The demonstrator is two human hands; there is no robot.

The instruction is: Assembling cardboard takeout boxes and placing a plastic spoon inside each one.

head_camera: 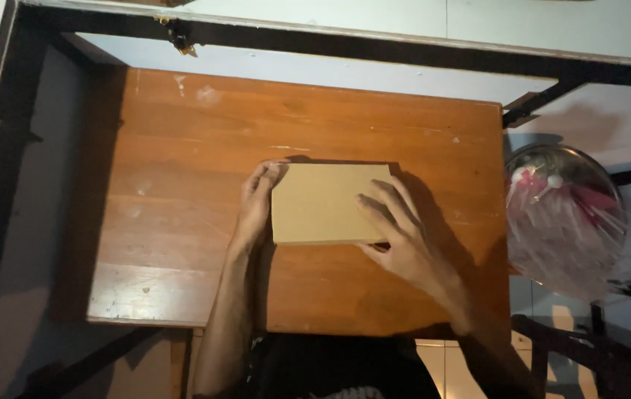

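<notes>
Two hands bracket a flat tan box (324, 203) lying plain and unlabelled at the centre of the wooden table (182, 222). At its nine o'clock edge the left hand (256, 203) presses flat with fingers straight, grasping nothing; at four o'clock the right hand (396, 233) rests spread on the lid. Off the table at three o'clock sits a clear plastic bag (563, 222) with pink and white contents.
</notes>
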